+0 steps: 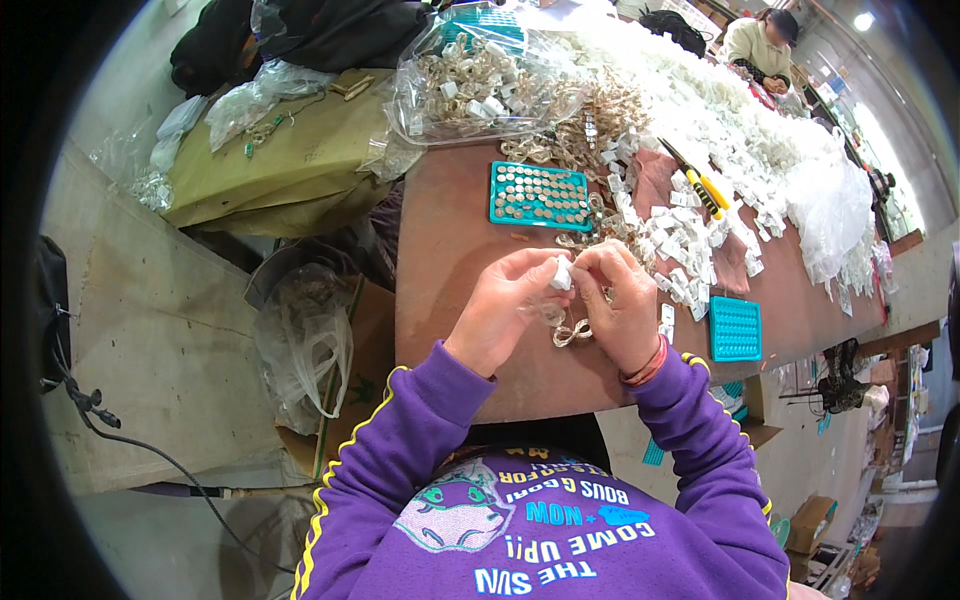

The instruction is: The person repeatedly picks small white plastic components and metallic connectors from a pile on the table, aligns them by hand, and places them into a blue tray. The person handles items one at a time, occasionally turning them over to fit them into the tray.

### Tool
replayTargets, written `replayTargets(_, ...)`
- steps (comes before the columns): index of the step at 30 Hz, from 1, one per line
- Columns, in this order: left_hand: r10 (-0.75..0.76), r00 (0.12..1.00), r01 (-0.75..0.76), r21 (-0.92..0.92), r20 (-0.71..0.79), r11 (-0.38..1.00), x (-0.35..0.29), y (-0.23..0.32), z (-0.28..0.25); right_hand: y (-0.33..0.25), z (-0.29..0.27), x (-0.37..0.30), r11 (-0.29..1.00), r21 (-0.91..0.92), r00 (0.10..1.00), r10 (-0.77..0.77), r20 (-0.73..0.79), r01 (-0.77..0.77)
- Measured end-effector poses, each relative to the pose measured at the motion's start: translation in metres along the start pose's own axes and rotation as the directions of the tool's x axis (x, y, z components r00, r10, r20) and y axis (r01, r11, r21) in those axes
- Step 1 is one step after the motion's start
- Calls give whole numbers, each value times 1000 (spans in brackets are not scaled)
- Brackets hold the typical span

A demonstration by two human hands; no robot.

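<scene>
Over the near part of the brown table [450, 250], my two hands meet in front of me. My left hand [500, 305] is closed, thumb and fingers pinching a small white plastic case [562, 274]. Against the right side of that case, my right hand [622, 310] is closed in a pinch; what lies between its fingertips is too small to make out. A loop of thin, clear-beige wire [572, 334] hangs below the fingers. Just beyond the hands lies a teal tray [493, 208] holding rows of small, round silver discs that look like button cells.
White cases [690, 250] and wire bundles [600, 110] heap across the table's far and right side. Yellow-black pliers [708, 192] rest on a pink cloth [655, 178]. Another teal tray [735, 330] sits at the right edge. A person [757, 50] works at the far right.
</scene>
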State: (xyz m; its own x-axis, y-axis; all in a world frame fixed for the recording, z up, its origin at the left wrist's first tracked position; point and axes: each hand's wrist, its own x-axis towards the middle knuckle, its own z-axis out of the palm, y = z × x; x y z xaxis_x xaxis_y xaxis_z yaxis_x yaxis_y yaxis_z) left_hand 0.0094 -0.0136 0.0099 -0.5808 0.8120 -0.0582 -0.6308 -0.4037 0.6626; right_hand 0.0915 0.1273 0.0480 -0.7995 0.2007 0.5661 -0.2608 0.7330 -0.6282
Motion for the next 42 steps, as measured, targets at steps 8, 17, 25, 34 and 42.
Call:
replayTargets(8,14,1000,-15,24,17,1000,2,-4,0,-4,-2,-2,993,-89,997,-76,-13,75)
replayTargets(17,5,1000,-5,48,-13,999,-5,-3,21,-3,-8,-15,992,-53,989,-119,-91,115)
replayTargets(25,419,686,-592,791,594,-153,-10,40,54,-15,-48,-49,980,188,929,129,-348,-66)
replayTargets(34,292,836,-258,803,464,-537,93,94,25,-21,-58,-95,929,302,911,301,-282,-214)
replayTargets(42,69,855,-404,745,513,-531,167,21,41,-10,-71,-116,892,317,870,411,-271,-323)
